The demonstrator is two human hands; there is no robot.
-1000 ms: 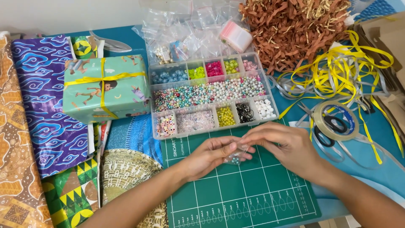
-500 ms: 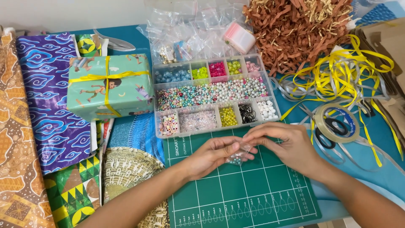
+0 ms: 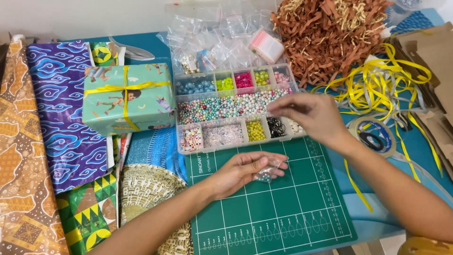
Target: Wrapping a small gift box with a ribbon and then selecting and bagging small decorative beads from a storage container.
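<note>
A small clear plastic bag (image 3: 267, 172) with a few beads is held pinched in the left hand (image 3: 240, 172) over the green cutting mat (image 3: 273, 208). The bag is judged light, limp and slippery; best held at its top edge. The right hand (image 3: 314, 115) hovers over the bead organiser (image 3: 238, 111), fingertips pinched; contents cannot be told.

The right hand (image 3: 314, 115) is motion-blurred, so whether its pinched fingertips hold a bead cannot be told, and it hides part of the bead organizer (image 3: 236, 108), covering the white-bead compartment. The beads inside the small clear bag (image 3: 265, 173) in the left hand (image 3: 243, 172) are too small to make out. The shredded brown paper (image 3: 330, 33) and cardboard (image 3: 436, 56) run off the frame's edges.
</note>
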